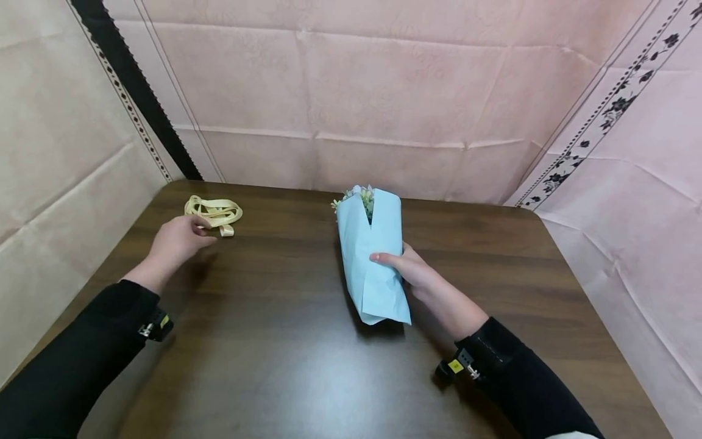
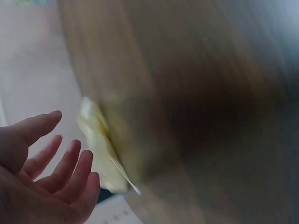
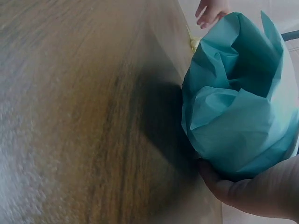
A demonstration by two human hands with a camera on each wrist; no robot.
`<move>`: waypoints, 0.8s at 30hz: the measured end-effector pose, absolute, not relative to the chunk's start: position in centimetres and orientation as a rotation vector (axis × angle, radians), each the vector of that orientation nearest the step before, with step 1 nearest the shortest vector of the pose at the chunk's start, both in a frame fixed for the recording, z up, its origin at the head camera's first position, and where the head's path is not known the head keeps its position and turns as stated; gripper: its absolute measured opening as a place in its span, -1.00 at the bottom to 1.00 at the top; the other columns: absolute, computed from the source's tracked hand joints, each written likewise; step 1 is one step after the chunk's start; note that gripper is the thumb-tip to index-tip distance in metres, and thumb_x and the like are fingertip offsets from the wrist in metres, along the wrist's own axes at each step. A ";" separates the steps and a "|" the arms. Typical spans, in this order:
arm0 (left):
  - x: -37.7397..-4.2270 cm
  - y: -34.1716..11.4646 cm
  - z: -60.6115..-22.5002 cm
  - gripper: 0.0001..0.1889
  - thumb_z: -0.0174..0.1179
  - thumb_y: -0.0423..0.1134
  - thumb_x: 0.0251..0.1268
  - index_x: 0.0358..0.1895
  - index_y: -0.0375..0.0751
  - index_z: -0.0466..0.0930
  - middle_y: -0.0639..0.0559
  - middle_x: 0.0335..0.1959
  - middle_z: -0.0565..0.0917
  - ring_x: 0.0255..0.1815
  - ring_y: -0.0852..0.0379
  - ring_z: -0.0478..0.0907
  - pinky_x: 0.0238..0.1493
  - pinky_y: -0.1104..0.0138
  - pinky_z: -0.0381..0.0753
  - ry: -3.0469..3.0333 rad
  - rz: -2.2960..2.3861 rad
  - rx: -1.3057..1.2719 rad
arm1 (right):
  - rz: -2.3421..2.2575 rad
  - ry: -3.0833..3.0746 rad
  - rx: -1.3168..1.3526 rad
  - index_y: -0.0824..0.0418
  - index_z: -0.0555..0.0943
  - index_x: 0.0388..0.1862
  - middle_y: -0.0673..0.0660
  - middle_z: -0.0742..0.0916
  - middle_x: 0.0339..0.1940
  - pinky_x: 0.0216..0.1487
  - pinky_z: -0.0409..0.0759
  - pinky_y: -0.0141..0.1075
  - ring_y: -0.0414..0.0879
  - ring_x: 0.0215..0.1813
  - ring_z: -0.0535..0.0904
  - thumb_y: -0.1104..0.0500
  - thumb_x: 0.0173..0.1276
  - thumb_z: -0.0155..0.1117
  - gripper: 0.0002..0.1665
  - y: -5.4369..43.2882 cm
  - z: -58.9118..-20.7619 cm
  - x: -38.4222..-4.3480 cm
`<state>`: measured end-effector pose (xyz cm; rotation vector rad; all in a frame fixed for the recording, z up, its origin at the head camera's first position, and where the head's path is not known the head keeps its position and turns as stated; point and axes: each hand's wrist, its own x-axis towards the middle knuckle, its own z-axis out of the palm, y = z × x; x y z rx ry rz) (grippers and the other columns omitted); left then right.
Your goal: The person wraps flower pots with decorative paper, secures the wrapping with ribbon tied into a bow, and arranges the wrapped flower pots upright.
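Note:
A bouquet [image 1: 378,262] wrapped in light blue paper lies at the middle of the table, small pale flowers [image 1: 359,194] peeking from its far end. My right hand [image 1: 408,265] grips its right side, thumb across the top of the paper. In the right wrist view the open lower end of the wrapping [image 3: 233,116] faces the camera. At the back left, a coiled pale yellow ribbon [image 1: 222,210] with a small whitish end piece [image 1: 226,231] rests on the wood. My left hand [image 1: 178,241] is right beside the coil, its fingers [image 2: 70,168] loosely bent with nothing between them.
The dark brown wooden table [image 1: 263,341] has rounded far corners. Pale pink cloth [image 1: 384,91] hangs behind it, with more cloth at both sides. A small wrist camera [image 1: 159,324] sits on the left sleeve, another camera [image 1: 452,367] on the right.

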<state>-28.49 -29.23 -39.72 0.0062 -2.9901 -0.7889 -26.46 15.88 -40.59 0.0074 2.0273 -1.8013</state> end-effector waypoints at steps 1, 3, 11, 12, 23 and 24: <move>-28.7 -30.0 -40.0 -0.60 0.31 -0.17 0.21 -0.01 -0.40 0.56 -0.35 -0.16 0.64 -0.12 -0.27 0.54 -0.10 -0.07 0.43 -3.000 -0.780 0.016 | -1.797 2.032 0.016 0.11 0.17 0.40 0.22 0.50 0.18 0.12 0.40 -0.06 0.09 0.12 0.46 -0.01 0.24 0.42 -0.12 15.9 -40.6 -26.4; -29.2 -31.4 -40.7 -0.61 0.30 -0.17 0.21 -0.04 -0.43 0.56 -0.39 -0.14 0.61 -0.12 -0.29 0.52 -0.11 -0.06 0.43 -3.019 -0.773 0.030 | -1.790 2.041 0.029 0.12 0.17 0.40 0.22 0.50 0.17 0.13 0.40 -0.05 0.09 0.12 0.46 0.00 0.25 0.42 -0.13 15.9 -40.7 -26.4; -31.0 -34.6 -41.6 -0.55 0.24 -0.24 0.26 0.04 -0.59 0.46 -0.51 0.03 0.51 0.00 -0.42 0.42 0.03 -0.14 0.37 -3.109 -0.728 0.085 | -1.773 2.073 0.024 0.15 0.17 0.40 0.23 0.50 0.18 0.14 0.39 -0.02 0.10 0.12 0.46 -0.02 0.25 0.41 -0.13 15.9 -40.8 -26.3; -31.2 -34.7 -41.7 -0.54 0.23 -0.24 0.27 0.05 -0.61 0.45 -0.51 0.05 0.49 0.02 -0.44 0.41 0.06 -0.15 0.35 -3.120 -0.717 0.084 | -1.772 2.074 0.025 0.14 0.17 0.40 0.23 0.50 0.18 0.14 0.39 -0.02 0.10 0.12 0.46 -0.01 0.25 0.41 -0.13 15.9 -40.8 -26.3; -32.9 -35.2 -42.6 -0.82 0.15 -0.33 0.29 -0.38 -0.44 0.56 -0.17 -0.51 0.55 -0.48 -0.08 0.44 -0.37 0.15 0.39 -3.148 -0.564 -0.026 | -1.784 2.055 0.009 0.18 0.17 0.39 0.23 0.51 0.17 0.14 0.38 -0.07 0.09 0.12 0.47 0.02 0.27 0.40 -0.15 15.9 -40.9 -26.2; -33.1 -35.2 -42.6 -0.82 0.13 -0.34 0.31 -0.40 -0.43 0.56 -0.11 -0.55 0.54 -0.51 -0.03 0.44 -0.40 0.18 0.39 -3.160 -0.587 -0.038 | -1.783 2.054 0.007 0.18 0.17 0.40 0.23 0.51 0.17 0.14 0.38 -0.07 0.09 0.12 0.46 0.02 0.27 0.39 -0.15 16.0 -40.9 -26.2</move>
